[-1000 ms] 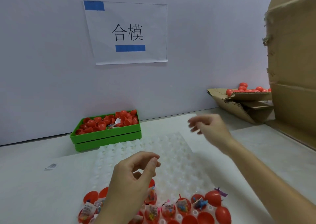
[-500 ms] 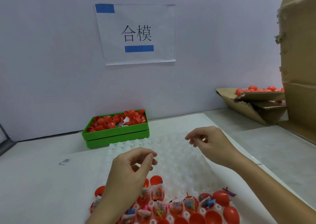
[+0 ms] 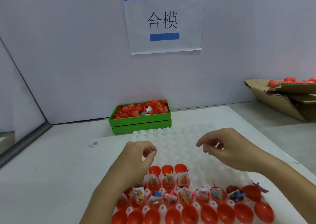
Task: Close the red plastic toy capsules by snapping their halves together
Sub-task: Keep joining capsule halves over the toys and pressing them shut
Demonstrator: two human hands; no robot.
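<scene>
Head view: both hands hover over the white tray on the counter. The left hand and the right hand each have loosely curled fingers and hold nothing. The open capsule halves, stuffed with small toys, sit just below and between the two grips; closed capsules lie nearer still. They look light, stiff, smooth and slippery, so each half is probably best taken by its rounded shell, rims aligned, then squeezed.
</scene>
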